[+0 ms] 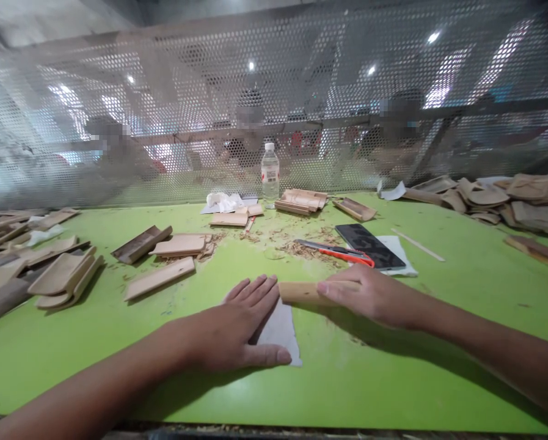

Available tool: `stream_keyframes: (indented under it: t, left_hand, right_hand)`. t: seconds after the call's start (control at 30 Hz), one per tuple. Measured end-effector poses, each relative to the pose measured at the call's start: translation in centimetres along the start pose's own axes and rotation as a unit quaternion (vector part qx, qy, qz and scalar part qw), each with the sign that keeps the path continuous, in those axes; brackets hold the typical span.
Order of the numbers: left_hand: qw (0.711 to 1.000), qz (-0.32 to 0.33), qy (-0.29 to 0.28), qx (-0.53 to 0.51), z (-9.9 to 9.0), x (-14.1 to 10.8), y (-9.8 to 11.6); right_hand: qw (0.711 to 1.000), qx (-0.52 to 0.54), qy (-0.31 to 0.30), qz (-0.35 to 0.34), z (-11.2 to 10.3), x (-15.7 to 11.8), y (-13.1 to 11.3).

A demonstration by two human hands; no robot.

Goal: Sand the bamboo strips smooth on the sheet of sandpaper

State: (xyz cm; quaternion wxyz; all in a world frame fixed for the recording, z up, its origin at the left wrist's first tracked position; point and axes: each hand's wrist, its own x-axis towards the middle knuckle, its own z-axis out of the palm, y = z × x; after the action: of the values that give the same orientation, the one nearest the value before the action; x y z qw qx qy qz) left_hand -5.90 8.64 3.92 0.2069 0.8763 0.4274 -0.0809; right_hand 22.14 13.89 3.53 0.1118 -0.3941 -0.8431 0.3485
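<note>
My left hand (250,321) lies flat with its fingers stretched out, pressing a whitish sheet (279,336), perhaps sandpaper, onto the green table (356,385). In my right hand (363,293) is a short bamboo piece (299,293), gripped at its right part between thumb and fingers. Its left end meets the sheet's upper edge, close to my left fingertips. Just beyond my right hand rest a utility knife (342,251) with an orange-red handle and a dark phone (369,246). The phone partly covers a white paper (399,253).
Bamboo pieces lie at left (65,275), left of centre (179,244) and in a pile at right (503,195). Shavings (283,238) are scattered mid-table. A water bottle (270,174) stands before a perforated screen (186,122), with people behind it. A thin stick (418,244) lies right.
</note>
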Motion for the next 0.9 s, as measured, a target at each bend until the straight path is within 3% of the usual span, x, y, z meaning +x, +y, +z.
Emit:
stream_keyframes:
  t: [0.13,0.27,0.43,0.57,0.73,0.9]
  left_hand:
    - [1.0,-0.002,-0.011,-0.004,-0.08,0.05,0.09]
    - [1.0,-0.008,-0.01,-0.007,-0.15,0.01,0.18]
    - [1.0,0.003,-0.008,-0.016,0.0,-0.02,0.1]
    - [1.0,0.006,0.006,-0.012,0.1,0.02,-0.03]
    - [1.0,0.004,-0.01,-0.017,0.01,0.01,-0.05]
    - [1.0,-0.003,-0.004,-0.005,-0.14,-0.05,0.16]
  right_hand:
    - [0.997,0.049,-0.063,-0.02,-0.06,0.29,-0.11]
    - [0.999,-0.007,0.047,-0.017,-0.25,0.27,-0.08]
    - [0.997,-0.001,-0.064,-0.051,-0.29,0.02,-0.31]
    - [0.997,-0.056,0.005,-0.054,-0.17,-0.11,-0.6]
    - [0.985,-0.019,-0.129,-0.115,0.28,-0.57,-0.93]
    - [0.989,-0.113,-0.032,-0.087,-0.06,-0.34,-0.29]
